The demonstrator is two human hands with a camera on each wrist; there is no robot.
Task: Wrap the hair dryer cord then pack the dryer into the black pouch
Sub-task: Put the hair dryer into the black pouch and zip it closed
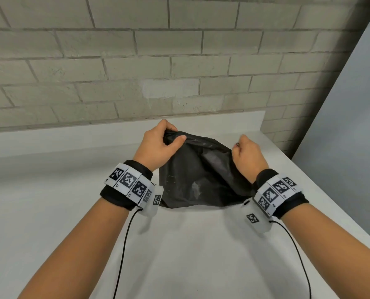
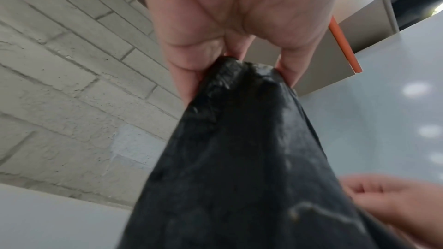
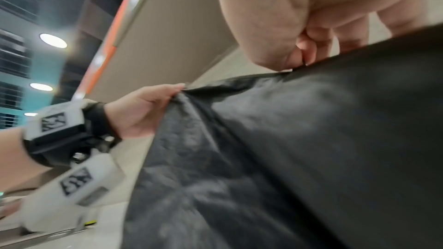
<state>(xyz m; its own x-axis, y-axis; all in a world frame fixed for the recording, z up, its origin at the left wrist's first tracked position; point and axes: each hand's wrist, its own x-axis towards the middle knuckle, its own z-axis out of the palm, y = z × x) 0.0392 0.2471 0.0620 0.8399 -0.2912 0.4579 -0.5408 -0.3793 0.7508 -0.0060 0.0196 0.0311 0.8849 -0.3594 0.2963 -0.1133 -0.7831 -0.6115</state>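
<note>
One black pouch (image 1: 199, 171) hangs above the white worktop (image 1: 50, 190), held by two hands. The left grip (image 1: 158, 145) clutches its gathered top edge; the right grip (image 1: 247, 155) pinches the opposite edge.

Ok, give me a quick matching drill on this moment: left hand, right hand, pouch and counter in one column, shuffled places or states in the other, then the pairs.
Column one:
1. left hand
2. right hand
3. black pouch
4. counter

Column two:
A. white, flat, against the brick wall
B. grips the bunched far-left corner of the pouch
C. stretched between the two hands
D. pinches the pouch's right edge

Pairs: 1-B, 2-D, 3-C, 4-A
</note>
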